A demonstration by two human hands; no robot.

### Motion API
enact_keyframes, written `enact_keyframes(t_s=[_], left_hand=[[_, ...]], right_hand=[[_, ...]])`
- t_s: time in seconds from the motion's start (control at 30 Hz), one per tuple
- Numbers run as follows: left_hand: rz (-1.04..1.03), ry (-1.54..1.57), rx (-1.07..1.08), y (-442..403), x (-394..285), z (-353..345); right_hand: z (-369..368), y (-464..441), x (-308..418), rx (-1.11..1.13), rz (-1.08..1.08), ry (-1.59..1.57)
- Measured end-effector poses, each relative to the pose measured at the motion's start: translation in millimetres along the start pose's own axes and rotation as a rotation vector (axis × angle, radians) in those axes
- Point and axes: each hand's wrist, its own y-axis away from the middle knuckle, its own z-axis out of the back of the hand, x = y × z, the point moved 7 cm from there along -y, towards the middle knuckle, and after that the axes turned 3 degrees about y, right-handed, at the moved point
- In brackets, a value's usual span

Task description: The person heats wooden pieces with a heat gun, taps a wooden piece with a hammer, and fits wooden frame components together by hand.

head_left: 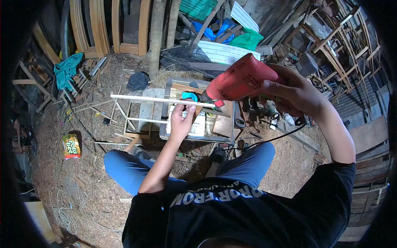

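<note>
My right hand (294,90) is wrapped round a red corded power drill (243,77), raised over the low worktable (165,126). The drill's front end points down and left, close to a long thin wooden strip (144,98). My left hand (180,120) pinches that strip between thumb and fingers above the table. A second, darker strip (221,113) lies just under it near its right end. Whether the drill bit touches the wood I cannot tell. Right behind the left fingers is a bright blue curved object (190,96).
A light wooden frame (138,135) leans at the table's left. The drill's black cord (285,134) runs past my right knee. A snack packet (72,146) and coiled rope (64,211) lie on the littered ground. Curved wooden frames (99,29) stand behind; scrap wood (343,49) piles up right.
</note>
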Motion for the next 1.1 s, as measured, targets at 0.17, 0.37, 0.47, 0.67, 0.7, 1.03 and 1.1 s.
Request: enact_keyframes(t_s=[0.17, 0.37, 0.47, 0.67, 0.7, 1.03, 1.1], left_hand=[[-0.001, 0.040, 0.001, -1.3, -3.4, -2.1], [-0.004, 0.041, 0.003, -2.0, -3.7, -3.3], [0.007, 0.013, 0.017, -2.0, -3.7, -1.3], [0.015, 0.008, 0.009, -1.3, 1.4, -0.9], [0.004, 0.001, 0.008, -1.8, -0.8, -1.0], [0.014, 0.102, 0.023, -1.8, -4.6, -1.3], [0.008, 0.089, 0.020, -3.1, -4.5, -0.9]], right_hand=[[0.8, 1.3, -0.2, -0.029, -0.039, -0.007], [1.3, 2.3, 1.5, 0.001, -0.047, 0.010], [3.0, 1.2, -1.6, -0.037, -0.014, 0.009], [1.2, 3.9, 4.9, -0.016, -0.067, 0.020], [1.2, 3.7, 5.6, -0.018, -0.064, 0.030], [-3.1, -0.3, 26.2, -0.027, -0.125, 0.268], [-4.1, -3.0, 31.0, -0.006, -0.137, 0.306]])
